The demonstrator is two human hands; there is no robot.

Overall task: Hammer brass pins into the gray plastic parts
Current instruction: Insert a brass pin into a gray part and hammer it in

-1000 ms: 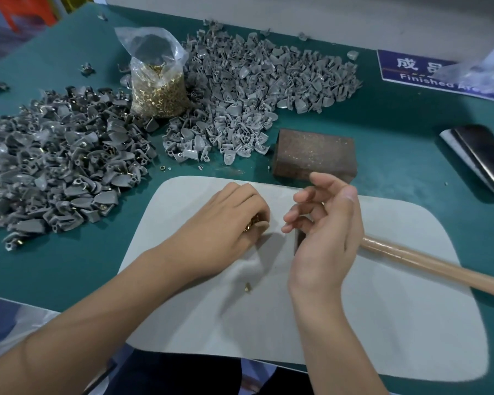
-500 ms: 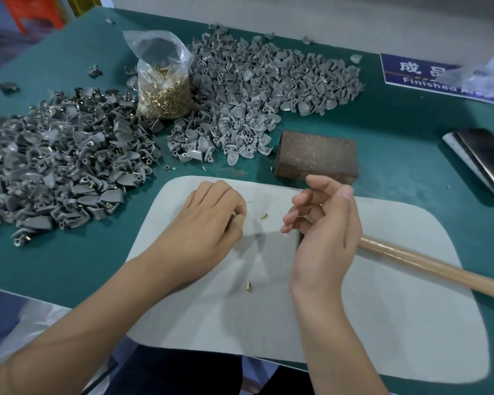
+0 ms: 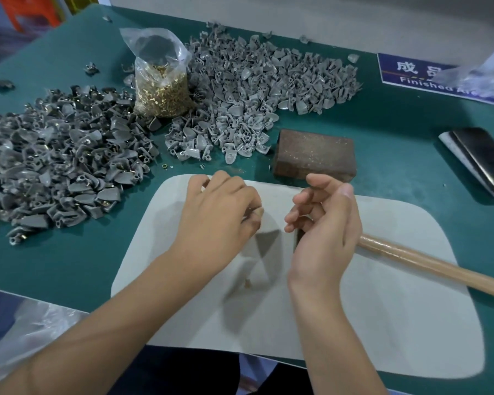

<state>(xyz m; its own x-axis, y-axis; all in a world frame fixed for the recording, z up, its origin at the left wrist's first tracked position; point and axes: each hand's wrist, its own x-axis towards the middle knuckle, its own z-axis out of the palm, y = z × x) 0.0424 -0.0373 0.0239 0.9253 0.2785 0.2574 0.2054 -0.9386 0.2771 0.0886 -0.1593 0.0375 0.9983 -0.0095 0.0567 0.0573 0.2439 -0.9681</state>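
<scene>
The left hand (image 3: 220, 215) has drawn back toward frame centre, fingers curled; I cannot tell what it holds. The right hand (image 3: 322, 220) waits loosely open above the hammer (image 3: 428, 266). Gray plastic parts (image 3: 257, 89) sit heaped upper centre, so no pin is seated yet.

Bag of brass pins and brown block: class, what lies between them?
In the head view, pale gray plastic parts lie between the bag of brass pins and brown block.

- A green table (image 3: 382, 132) fills the view.
- A pale mat (image 3: 397, 323) lies on it at 6 o'clock.
- A brown block (image 3: 315, 155) sits just beyond the mat's far edge.
- A blue sign (image 3: 411, 72) lies at 1 o'clock.
- A dark phone (image 3: 485, 158) rests on a white pad at 3 o'clock.
- An orange stool (image 3: 35, 12) stands at 11 o'clock.
</scene>
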